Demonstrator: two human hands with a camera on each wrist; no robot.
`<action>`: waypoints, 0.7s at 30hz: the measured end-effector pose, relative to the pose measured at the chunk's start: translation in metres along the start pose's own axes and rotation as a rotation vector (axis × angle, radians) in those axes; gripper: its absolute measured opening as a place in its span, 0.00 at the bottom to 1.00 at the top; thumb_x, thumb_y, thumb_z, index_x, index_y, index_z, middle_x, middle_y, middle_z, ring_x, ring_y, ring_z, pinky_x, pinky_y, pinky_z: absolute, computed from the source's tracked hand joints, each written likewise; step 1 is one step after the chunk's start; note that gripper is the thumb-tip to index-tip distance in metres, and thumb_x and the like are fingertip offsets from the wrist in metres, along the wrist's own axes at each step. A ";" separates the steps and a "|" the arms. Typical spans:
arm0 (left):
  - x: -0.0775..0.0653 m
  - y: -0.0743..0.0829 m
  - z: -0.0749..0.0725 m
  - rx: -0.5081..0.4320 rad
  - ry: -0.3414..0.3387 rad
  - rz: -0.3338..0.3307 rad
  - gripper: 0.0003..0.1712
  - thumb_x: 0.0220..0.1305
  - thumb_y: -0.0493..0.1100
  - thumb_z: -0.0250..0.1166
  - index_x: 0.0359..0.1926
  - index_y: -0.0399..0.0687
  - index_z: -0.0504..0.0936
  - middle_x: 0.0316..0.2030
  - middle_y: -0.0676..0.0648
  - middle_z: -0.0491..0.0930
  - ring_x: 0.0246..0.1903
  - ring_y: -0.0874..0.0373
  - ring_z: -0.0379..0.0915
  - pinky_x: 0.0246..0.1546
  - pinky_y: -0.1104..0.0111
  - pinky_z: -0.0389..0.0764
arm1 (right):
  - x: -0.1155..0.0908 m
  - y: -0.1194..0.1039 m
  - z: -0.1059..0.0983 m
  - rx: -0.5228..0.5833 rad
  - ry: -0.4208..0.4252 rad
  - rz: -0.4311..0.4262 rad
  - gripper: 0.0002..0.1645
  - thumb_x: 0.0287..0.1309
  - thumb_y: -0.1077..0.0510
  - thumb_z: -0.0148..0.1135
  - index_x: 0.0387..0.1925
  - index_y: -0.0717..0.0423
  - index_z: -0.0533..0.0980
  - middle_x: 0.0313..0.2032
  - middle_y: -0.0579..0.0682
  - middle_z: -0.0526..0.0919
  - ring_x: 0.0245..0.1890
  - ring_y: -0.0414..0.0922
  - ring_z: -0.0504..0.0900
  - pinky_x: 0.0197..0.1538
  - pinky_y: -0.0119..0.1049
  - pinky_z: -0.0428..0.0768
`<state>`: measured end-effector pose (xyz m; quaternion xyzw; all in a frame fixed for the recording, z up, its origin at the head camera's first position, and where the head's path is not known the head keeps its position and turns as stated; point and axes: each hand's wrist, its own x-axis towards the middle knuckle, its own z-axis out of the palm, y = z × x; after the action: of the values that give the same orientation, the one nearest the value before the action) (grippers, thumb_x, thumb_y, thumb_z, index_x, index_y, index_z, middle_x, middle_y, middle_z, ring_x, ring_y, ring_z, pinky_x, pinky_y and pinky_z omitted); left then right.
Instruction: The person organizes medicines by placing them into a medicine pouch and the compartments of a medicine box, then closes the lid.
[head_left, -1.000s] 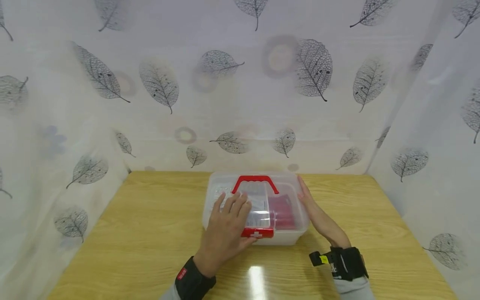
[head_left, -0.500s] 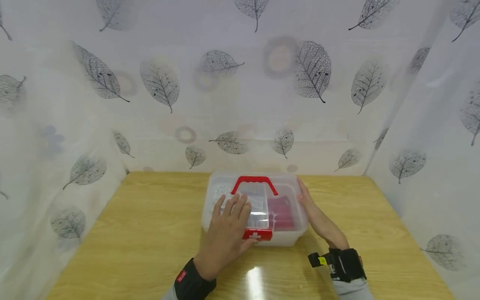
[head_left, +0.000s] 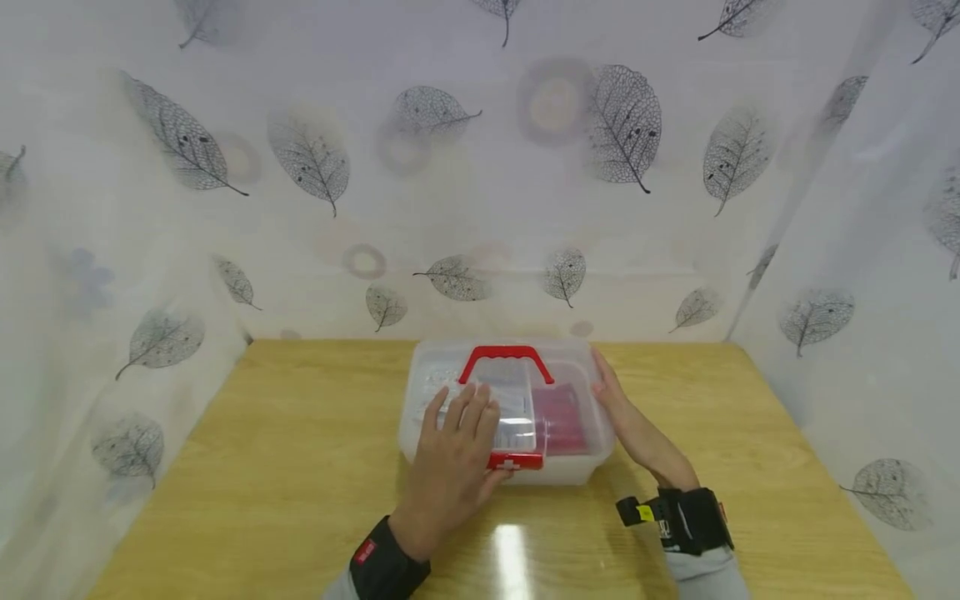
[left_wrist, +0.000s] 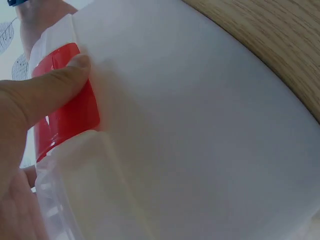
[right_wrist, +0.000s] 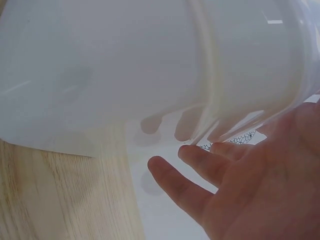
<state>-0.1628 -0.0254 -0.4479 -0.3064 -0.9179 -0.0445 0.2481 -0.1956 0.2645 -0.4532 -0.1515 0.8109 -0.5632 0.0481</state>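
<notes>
A translucent first-aid box (head_left: 577,471) with a clear lid stands on the table, its red handle (head_left: 506,352) on top and a red latch (head_left: 525,461) with a white cross at the front. My left hand (head_left: 446,471) lies over the lid with fingers extended. In the left wrist view its thumb (left_wrist: 62,82) presses on the red latch (left_wrist: 82,112). My right hand (head_left: 641,433) is at the box's right side. Its fingers are extended in the right wrist view, beside the box wall (right_wrist: 100,65); whether the fingertips touch it is hard to tell. A dark pink item (head_left: 558,421) shows through the lid.
The wood-grain table (head_left: 300,467) reaches around the box on all sides. Behind it and at both sides hang pale sheets (head_left: 495,208) printed with leaves. Black straps (head_left: 693,521) circle both wrists.
The head view has shifted slightly. Both hands keep their places on and beside the box, and the latch looks the same.
</notes>
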 end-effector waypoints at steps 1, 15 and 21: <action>0.000 0.001 0.000 0.000 -0.004 -0.002 0.55 0.46 0.68 0.78 0.67 0.43 0.67 0.70 0.41 0.68 0.71 0.46 0.61 0.73 0.45 0.56 | 0.000 0.000 0.000 0.002 0.001 0.000 0.35 0.80 0.44 0.27 0.80 0.30 0.29 0.80 0.58 0.37 0.76 0.67 0.47 0.65 0.77 0.56; 0.003 -0.028 -0.025 -0.333 0.085 -0.011 0.35 0.61 0.62 0.70 0.60 0.45 0.77 0.64 0.44 0.75 0.66 0.49 0.69 0.69 0.51 0.68 | -0.003 0.008 -0.009 -0.148 0.035 -0.025 0.34 0.82 0.47 0.26 0.82 0.40 0.36 0.80 0.62 0.44 0.74 0.69 0.54 0.66 0.72 0.61; -0.004 -0.100 -0.026 -0.356 0.248 -0.173 0.31 0.68 0.57 0.64 0.64 0.43 0.76 0.66 0.41 0.74 0.66 0.43 0.68 0.65 0.43 0.67 | -0.019 0.026 -0.026 -0.444 0.225 0.027 0.36 0.79 0.45 0.45 0.79 0.55 0.54 0.75 0.66 0.57 0.73 0.70 0.57 0.66 0.72 0.60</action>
<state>-0.2073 -0.1143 -0.4206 -0.2577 -0.8808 -0.2644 0.2964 -0.1886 0.3019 -0.4695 -0.0838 0.9170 -0.3839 -0.0692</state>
